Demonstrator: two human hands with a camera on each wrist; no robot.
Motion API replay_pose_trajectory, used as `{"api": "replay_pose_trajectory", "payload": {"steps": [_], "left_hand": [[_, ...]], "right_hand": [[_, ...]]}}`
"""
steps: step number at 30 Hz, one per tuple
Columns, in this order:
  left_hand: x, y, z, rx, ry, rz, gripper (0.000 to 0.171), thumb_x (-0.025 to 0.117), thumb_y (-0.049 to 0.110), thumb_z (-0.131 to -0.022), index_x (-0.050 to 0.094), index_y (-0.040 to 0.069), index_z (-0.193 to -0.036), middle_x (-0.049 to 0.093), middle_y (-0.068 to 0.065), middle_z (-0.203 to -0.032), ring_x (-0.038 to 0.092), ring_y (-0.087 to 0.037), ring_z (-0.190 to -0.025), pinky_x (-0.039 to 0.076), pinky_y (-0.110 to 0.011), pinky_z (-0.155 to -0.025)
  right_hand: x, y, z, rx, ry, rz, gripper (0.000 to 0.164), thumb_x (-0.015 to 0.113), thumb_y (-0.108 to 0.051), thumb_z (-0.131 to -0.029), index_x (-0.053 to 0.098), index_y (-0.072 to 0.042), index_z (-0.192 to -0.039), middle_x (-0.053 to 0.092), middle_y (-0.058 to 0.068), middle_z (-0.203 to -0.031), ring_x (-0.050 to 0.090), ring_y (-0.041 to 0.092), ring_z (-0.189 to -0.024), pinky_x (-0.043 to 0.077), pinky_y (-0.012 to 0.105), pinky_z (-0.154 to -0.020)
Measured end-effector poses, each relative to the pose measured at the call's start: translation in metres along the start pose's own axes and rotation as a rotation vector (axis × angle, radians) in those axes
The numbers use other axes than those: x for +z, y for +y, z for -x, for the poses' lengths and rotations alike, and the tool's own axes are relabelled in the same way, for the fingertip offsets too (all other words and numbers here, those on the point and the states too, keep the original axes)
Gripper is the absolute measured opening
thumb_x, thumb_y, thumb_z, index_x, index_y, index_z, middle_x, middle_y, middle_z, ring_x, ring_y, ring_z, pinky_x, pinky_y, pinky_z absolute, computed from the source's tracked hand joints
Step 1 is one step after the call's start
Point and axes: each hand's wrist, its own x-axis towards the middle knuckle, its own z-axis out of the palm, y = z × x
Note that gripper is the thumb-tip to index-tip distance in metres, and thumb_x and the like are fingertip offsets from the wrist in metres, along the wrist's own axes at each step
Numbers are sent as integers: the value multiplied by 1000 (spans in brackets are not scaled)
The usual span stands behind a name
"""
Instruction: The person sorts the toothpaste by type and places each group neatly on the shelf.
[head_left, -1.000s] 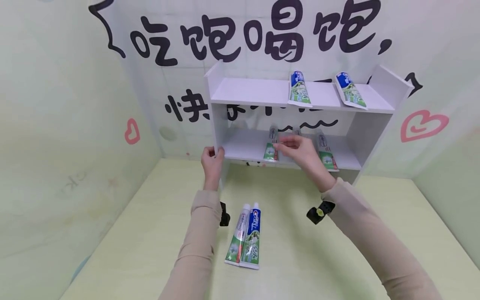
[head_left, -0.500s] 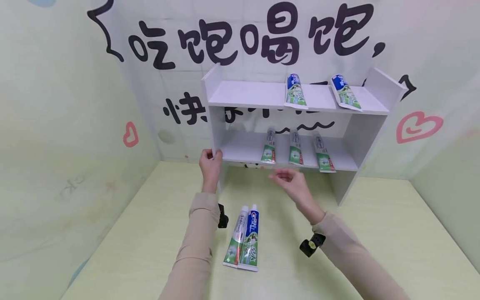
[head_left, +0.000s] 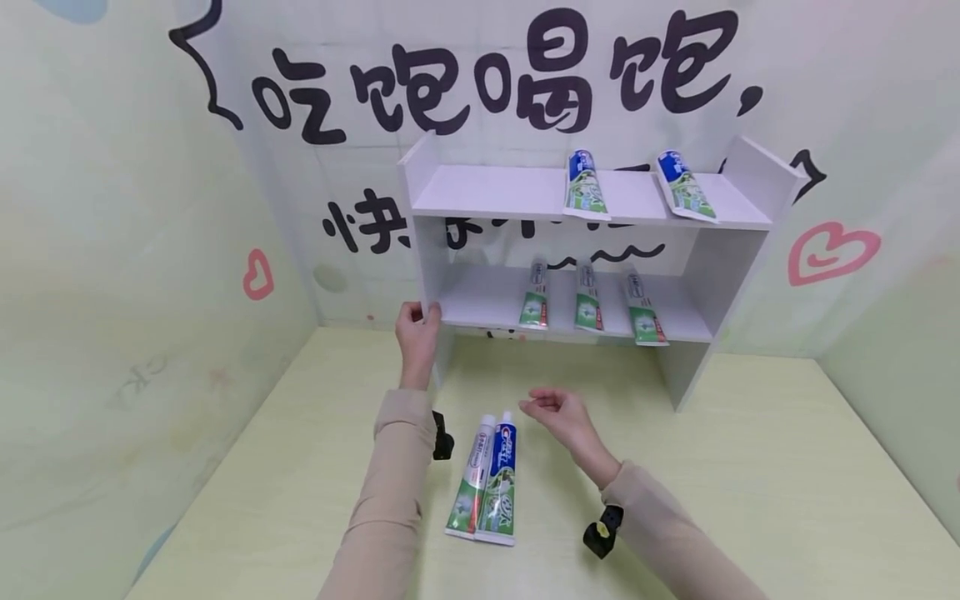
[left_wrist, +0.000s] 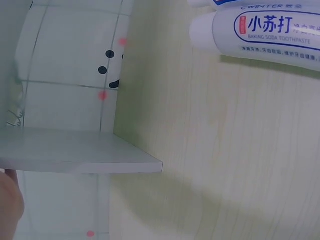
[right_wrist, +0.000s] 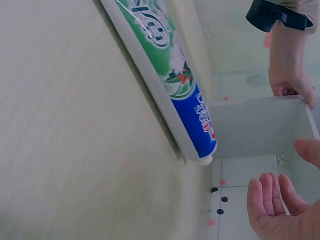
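My left hand point(head_left: 417, 337) grips the left side panel of the white shelf point(head_left: 480, 190), thumb at its front edge. My right hand point(head_left: 562, 421) hovers over the table with nothing in it, fingers loosely bent, thumb apart from them in the right wrist view. Just left of its fingertips, two toothpaste tubes lie side by side, caps toward the shelf: a silver-and-green baking soda tube point(head_left: 472, 479) and a blue-and-green tube point(head_left: 504, 475). The latter's cap is closest to the right hand.
Two blue-and-green toothpaste tubes point(head_left: 586, 185) point(head_left: 686, 187) lie on the upper board. The lower board holds three silver-and-green tubes point(head_left: 535, 296) point(head_left: 588, 298) point(head_left: 645, 310). Behind the shelf stands a printed wall point(head_left: 360, 158); another wall point(head_left: 150, 333) borders the table point(head_left: 675, 483) at left.
My right hand has come away from the lower board, down and toward the tubes on the table, uncovering the middle tube. The left hand keeps its grip on the shelf.
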Motion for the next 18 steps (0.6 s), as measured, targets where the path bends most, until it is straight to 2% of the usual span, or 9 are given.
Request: {"api": "replay_pose_trajectory", "payload": {"steps": [6, 12, 18], "left_hand": [[0, -2, 0, -1, -16, 3, 21, 55, 16, -86, 48, -2, -95, 47, -5, -90, 46, -17, -82, 40, -26, -70], [-1, -2, 2, -20, -16, 14, 22, 55, 17, -86, 49, -2, -96, 47, -5, -90, 45, -17, -84, 39, -26, -72], [-2, -3, 2, -12, -23, 1, 25, 55, 19, -86, 49, -2, -99, 47, -5, -92, 44, -18, -87, 38, -27, -73]], "right_hand": [[12, 20, 5, 27, -43, 24, 40, 69, -20, -78, 58, 4, -108, 61, 11, -93, 56, 15, -80, 50, 29, -72], [22, 32, 11, 73, -107, 53, 43, 70, -18, -77, 55, 6, -109, 59, 14, -94, 56, 17, -80, 50, 27, -68], [27, 34, 14, 93, -157, 142, 48, 70, -19, -76, 52, 8, -111, 59, 17, -96, 57, 20, -83, 51, 29, -70]]}}
